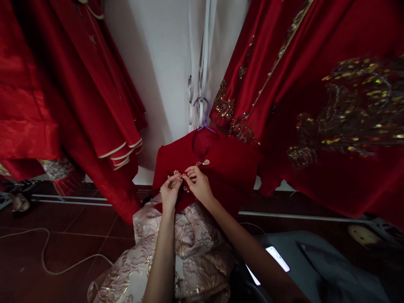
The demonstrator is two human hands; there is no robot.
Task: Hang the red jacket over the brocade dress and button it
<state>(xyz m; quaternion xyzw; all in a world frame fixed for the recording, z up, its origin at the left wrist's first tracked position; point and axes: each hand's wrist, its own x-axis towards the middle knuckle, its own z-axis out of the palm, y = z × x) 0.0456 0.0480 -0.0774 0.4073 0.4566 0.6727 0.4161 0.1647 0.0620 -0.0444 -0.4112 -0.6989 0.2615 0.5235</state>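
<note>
A dark red top hangs on a purple hanger against the white wall, above a pale gold brocade skirt. Pearl fastenings run down its front. My left hand and my right hand meet at the front of the top, fingers pinched together on a pearl fastening. Both hands are closed on it.
Red garments hang at the left, and red robes with gold embroidery hang at the right. A white cable lies on the dark red floor. A lit phone rests on grey cloth at lower right.
</note>
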